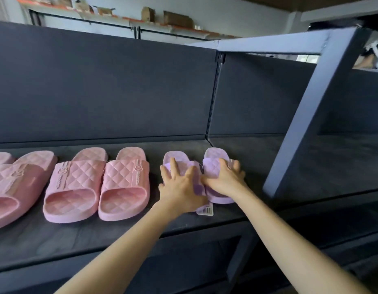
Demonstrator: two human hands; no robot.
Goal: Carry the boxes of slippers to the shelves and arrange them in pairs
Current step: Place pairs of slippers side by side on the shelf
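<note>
Writing: a white barcode tag (205,209) is seen at the near end of the lilac pair, between the two wrists; its print is too small to be read. Raised lettering and a small rabbit-like emblem are moulded on the straps of the pink quilted rubber slippers (97,184), but the words cannot be made out.
Lilac pair: two lilac quilted rubber slippers (213,166) are laid side by side on the dark grey metal shelf (120,232), at 3 o'clock of the pink pair, toes pointing to 6 o'clock.
Left hand: the left hand (181,187) is pressed flat on the strap of the left lilac slipper, fingers spread apart, pointing to 12 o'clock.
Right hand: the right hand (226,179) is laid over the strap of the right lilac slipper, fingers curled round its outer edge at 3 o'clock.
Arms: both forearms are stretched forward from 6 o'clock, bare, converging on the pair.
Further pink pair: more pink slippers (16,179) are cut off at 9 o'clock.
</note>
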